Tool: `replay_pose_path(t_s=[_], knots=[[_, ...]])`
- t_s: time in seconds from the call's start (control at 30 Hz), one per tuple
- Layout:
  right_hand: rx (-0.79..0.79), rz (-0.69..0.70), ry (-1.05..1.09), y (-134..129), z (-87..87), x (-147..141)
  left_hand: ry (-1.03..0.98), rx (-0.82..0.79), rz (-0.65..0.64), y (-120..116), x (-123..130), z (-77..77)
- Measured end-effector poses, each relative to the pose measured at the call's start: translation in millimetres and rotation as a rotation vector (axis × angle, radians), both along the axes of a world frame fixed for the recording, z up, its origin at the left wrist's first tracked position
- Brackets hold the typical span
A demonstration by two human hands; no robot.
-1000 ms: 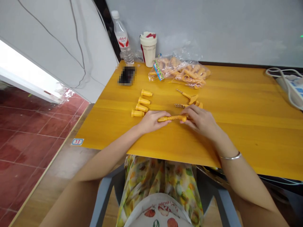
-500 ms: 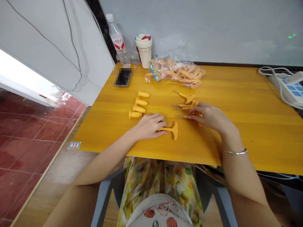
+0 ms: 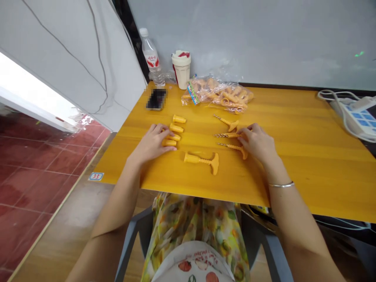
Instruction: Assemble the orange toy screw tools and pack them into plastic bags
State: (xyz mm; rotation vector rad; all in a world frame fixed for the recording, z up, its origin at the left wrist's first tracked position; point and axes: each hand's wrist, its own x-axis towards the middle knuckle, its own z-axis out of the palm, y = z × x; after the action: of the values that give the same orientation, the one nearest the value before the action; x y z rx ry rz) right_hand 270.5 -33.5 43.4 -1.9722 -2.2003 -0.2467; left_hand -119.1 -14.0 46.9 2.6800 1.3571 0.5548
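Observation:
Several yellow ribbed plastic caps [image 3: 176, 128] lie in a column on the left of the desk. My left hand [image 3: 151, 144] is closed around the two nearest caps, its thumb along the lowest one. On the right, yellow corkscrews lie with their metal spirals pointing left: a far corkscrew [image 3: 226, 120], a middle corkscrew [image 3: 229, 135] and a near corkscrew [image 3: 235, 147]. My right hand [image 3: 258, 141] pinches the handle end of the middle corkscrew, which its fingers hide. Between my hands and closer to me rests a capped corkscrew [image 3: 202, 159], its spiral covered.
At the back lie a clear bag of yellow plastic parts [image 3: 220, 94] and a phone [image 3: 156, 99]. A water bottle [image 3: 152, 58] and a white cup [image 3: 181, 69] stand by the grey panel. A power strip [image 3: 358, 115] with white cables sits far right.
My left hand has left the capped corkscrew and moved left onto the caps. My right hand has shifted slightly from the near corkscrew to the middle one. The view has tilted a little.

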Motion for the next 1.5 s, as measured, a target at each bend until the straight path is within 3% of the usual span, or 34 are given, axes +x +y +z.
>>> replay_pose_path(t_s=[0.23, 0.33, 0.47, 0.57, 0.7, 0.93, 1.13, 1.27, 1.5], knots=[[0.274, 0.103, 0.079, 5, -10.1, -10, -0.045, -0.063, 0.022, 14, 2, -25.4], [0.304, 0.152, 0.103, 5, -12.4, -19, -0.035, -0.022, 0.041, 19, 14, -19.0], [0.344, 0.262, 0.111, 8, -11.5, -29, -0.166, 0.106, 0.006, 20, 41, 2.8], [0.376, 0.392, 0.121, 11, -7.9, -28, -0.310, -0.058, -0.104, 28, 70, 8.4], [0.410, 0.480, 0.161, 12, -4.5, -16, -0.398, -0.278, -0.135, 40, 95, -7.3], [0.311, 0.499, 0.179, 9, -2.8, -16, -0.393, -0.327, -0.159, 32, 98, -31.7], [0.144, 0.412, 0.143, -1, 6.8, -24, -0.437, -0.295, -0.202, 34, 101, -37.1], [0.144, 0.338, 0.128, -2, 10.7, -19, -0.445, -0.286, -0.182, 37, 99, -39.6], [0.138, 0.444, 0.177, -2, 3.1, -26, -0.475, -0.350, -0.237, 35, 102, -36.9]])
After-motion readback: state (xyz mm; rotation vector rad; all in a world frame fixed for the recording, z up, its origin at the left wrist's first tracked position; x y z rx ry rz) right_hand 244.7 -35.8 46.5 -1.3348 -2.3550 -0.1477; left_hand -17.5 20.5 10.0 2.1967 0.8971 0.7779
